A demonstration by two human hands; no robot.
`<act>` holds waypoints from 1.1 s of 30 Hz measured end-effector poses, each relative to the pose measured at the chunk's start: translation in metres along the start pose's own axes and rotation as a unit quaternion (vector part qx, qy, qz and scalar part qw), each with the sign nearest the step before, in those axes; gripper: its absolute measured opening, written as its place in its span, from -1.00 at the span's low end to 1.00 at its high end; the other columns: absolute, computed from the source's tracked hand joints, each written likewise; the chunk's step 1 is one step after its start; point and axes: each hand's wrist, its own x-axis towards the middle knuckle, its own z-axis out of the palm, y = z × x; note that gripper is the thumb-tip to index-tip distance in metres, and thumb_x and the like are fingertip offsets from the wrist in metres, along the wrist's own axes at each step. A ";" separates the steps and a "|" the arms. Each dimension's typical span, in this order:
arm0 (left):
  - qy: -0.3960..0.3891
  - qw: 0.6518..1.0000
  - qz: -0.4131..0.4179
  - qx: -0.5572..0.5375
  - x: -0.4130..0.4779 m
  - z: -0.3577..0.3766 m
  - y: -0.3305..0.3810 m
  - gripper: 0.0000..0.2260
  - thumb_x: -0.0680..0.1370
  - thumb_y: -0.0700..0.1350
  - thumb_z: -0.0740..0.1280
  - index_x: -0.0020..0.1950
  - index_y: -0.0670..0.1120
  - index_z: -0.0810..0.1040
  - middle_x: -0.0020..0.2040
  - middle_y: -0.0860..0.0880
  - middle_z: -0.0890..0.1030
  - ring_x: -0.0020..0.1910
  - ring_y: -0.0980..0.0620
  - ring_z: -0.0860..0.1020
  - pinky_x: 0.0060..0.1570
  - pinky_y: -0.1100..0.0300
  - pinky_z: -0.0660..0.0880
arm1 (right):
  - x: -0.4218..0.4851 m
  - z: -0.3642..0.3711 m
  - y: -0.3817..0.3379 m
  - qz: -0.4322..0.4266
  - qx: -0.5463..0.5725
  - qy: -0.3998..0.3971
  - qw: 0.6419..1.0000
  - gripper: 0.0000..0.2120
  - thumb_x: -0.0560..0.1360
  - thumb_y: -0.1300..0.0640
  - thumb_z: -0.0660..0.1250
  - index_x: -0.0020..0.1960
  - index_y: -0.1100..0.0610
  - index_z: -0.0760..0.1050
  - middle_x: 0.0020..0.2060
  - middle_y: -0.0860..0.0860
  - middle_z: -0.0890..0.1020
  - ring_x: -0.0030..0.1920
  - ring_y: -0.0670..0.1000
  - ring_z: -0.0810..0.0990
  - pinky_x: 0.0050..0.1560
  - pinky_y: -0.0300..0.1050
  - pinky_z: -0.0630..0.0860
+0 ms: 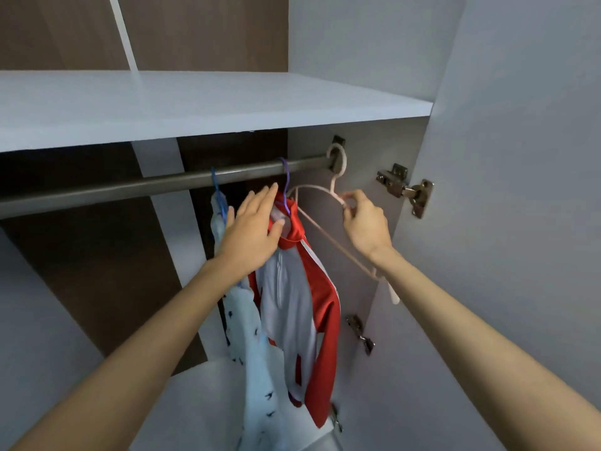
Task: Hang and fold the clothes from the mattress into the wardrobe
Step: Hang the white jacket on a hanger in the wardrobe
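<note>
Just below the wardrobe rail (130, 187), a red-and-white zip jacket (320, 307) hangs from a purple hanger (285, 177), its collar turned towards the person. The left hand (253, 229) lies flat against that collar, fingers straight and slightly spread, thumb resting on the white lining; it grips nothing. To the right, the right hand (366, 222) pinches the neck of an empty pink hanger (325, 232) between thumb and fingertips, the other fingers curled in. The pink hanger's hook sits over the far right end of the rail, by the bracket, and its frame tilts down across the right wrist.

Left of the jacket and touching it, a pale blue garment with small dark prints (257, 353) hangs from a blue hanger (216, 183). A white shelf (195, 102) runs above the rail. On the right stands the open wardrobe door (520, 157), with a metal hinge (406, 188) just beyond the right hand.
</note>
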 end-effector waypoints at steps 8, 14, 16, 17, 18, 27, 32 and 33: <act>-0.034 0.984 0.104 -0.138 -0.113 -0.011 0.072 -0.42 0.64 -0.07 0.17 0.57 0.01 -0.06 0.57 0.02 -0.03 0.55 0.04 -0.07 0.48 0.04 0.01 | -0.161 -0.111 -0.019 -0.014 -0.078 0.030 0.996 -0.87 0.60 0.05 0.19 0.13 -0.02 0.42 -0.45 -0.01 0.46 -0.29 0.17 0.52 -0.22 0.01 0.50; -0.108 0.979 0.151 -0.079 -0.200 0.010 0.148 -0.52 0.65 -0.06 0.11 0.55 0.00 0.06 0.53 -0.04 0.16 0.53 -0.07 0.06 0.45 -0.16 -0.08 | -0.294 -0.193 -0.006 0.068 -0.029 0.001 0.997 -0.91 0.54 0.00 0.27 0.00 -0.02 0.50 -0.55 -0.07 0.39 -0.49 -0.07 0.34 -0.31 -0.10 0.37; -0.133 0.973 0.183 -0.041 -0.228 0.020 0.170 -0.68 0.66 -0.08 0.07 0.42 -0.01 0.32 0.32 -0.09 0.42 0.38 -0.15 0.32 0.43 -0.21 0.02 | -0.339 -0.220 0.007 0.104 -0.006 -0.019 0.994 -0.92 0.54 0.02 0.29 -0.02 0.01 0.50 -0.56 -0.08 0.38 -0.52 -0.10 0.31 -0.35 -0.14 0.31; -0.153 0.965 0.211 -0.018 -0.242 0.026 0.180 -0.74 0.66 -0.08 0.05 0.31 -0.02 0.40 0.20 -0.10 0.48 0.28 -0.17 0.41 0.39 -0.20 0.08 | -0.362 -0.233 0.015 0.116 -0.002 -0.031 0.993 -0.92 0.54 0.02 0.30 -0.03 0.02 0.50 -0.56 -0.08 0.37 -0.52 -0.11 0.30 -0.37 -0.18 0.28; -0.180 0.952 0.246 -0.008 -0.256 0.033 0.189 -0.76 0.67 -0.08 0.04 0.22 -0.03 0.45 0.11 -0.09 0.50 0.20 -0.17 0.44 0.35 -0.17 0.16 | -0.386 -0.245 0.023 0.125 0.001 -0.039 0.991 -0.92 0.54 0.02 0.31 -0.04 0.02 0.50 -0.56 -0.09 0.36 -0.52 -0.11 0.28 -0.38 -0.22 0.26; -0.395 0.817 0.407 -0.104 -0.394 0.084 0.339 -0.75 0.66 -0.02 0.10 0.01 0.00 0.56 -0.07 -0.03 0.51 -0.04 -0.01 0.49 0.03 0.08 0.40 | -0.589 -0.335 0.109 0.267 0.036 0.002 0.963 -0.94 0.53 0.09 0.31 -0.07 0.08 0.50 -0.29 -0.11 0.57 -0.26 -0.10 0.52 -0.10 -0.15 0.46; -0.428 0.757 0.475 -0.133 -0.482 0.106 0.452 -0.74 0.64 0.00 0.14 0.03 -0.07 0.59 -0.14 -0.03 0.50 -0.08 -0.03 0.48 -0.04 0.10 0.36 | -0.692 -0.404 0.144 0.348 0.033 0.062 0.935 -0.91 0.55 0.09 0.32 -0.13 0.04 0.52 -0.28 -0.06 0.64 -0.26 -0.21 0.56 -0.17 -0.33 0.40; -0.436 0.745 0.485 -0.142 -0.499 0.110 0.473 -0.73 0.64 0.00 0.15 0.06 -0.08 0.60 -0.16 -0.01 0.50 -0.08 -0.03 0.48 -0.05 0.09 0.37 | -0.711 -0.421 0.151 0.358 0.026 0.066 0.931 -0.88 0.55 0.09 0.33 -0.17 0.04 0.55 -0.29 -0.08 0.64 -0.28 -0.26 0.54 -0.20 -0.37 0.37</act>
